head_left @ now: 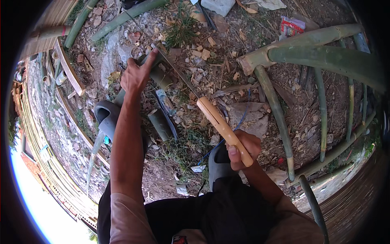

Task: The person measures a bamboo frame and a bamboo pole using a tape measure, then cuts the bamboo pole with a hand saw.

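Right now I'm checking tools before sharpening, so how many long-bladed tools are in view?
1: the long-bladed tool, its wooden handle in the right hand, its other end running past the left hand. Others may be hidden.

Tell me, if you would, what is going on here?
A person is working with bamboo outdoors. Their right hand grips a wooden-handled tool, probably a saw, whose long, thin blade runs out past the thumb of the left hand. The left hand is at a piece of green bamboo; whether the blade touches it is unclear. A short bamboo offcut lies nearby, with a bamboo frame to the right.
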The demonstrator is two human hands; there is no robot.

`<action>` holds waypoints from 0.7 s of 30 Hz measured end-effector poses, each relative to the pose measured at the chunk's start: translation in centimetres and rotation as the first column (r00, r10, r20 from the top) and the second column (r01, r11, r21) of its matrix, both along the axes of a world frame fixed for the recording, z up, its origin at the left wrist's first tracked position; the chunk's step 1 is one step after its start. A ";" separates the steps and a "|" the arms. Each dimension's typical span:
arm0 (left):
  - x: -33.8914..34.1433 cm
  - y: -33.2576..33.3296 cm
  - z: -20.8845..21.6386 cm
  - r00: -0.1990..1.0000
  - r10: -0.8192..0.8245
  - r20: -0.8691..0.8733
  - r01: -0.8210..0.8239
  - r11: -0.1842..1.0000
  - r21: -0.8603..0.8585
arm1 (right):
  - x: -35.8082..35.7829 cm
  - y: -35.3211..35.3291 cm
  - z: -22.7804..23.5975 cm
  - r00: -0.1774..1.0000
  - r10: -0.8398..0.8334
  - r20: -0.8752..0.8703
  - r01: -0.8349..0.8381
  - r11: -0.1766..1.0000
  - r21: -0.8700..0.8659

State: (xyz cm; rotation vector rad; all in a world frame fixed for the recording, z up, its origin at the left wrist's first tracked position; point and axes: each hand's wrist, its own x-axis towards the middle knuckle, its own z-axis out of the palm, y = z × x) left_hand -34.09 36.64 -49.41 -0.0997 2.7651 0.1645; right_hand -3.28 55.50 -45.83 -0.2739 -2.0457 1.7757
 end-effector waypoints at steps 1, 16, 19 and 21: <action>0.0 0.1 -0.1 1.000 -0.005 0.011 0.005 1.000 -0.003 | 0.2 -0.1 0.1 1.000 -0.005 0.011 0.005 1.000 -0.003; -0.4 -0.4 -0.5 1.000 0.001 0.022 -0.001 1.000 0.015 | 8.1 1.8 1.0 0.998 0.043 0.049 -0.043 0.999 -0.010; -0.5 -0.5 -0.5 1.000 -0.002 0.028 0.002 1.000 0.013 | 9.3 2.5 1.0 0.987 0.092 0.130 -0.096 0.995 0.026; -0.4 -0.7 -0.4 0.999 -0.010 0.045 0.009 1.000 0.018 | 9.6 2.7 1.3 0.994 0.064 0.086 -0.072 0.994 0.088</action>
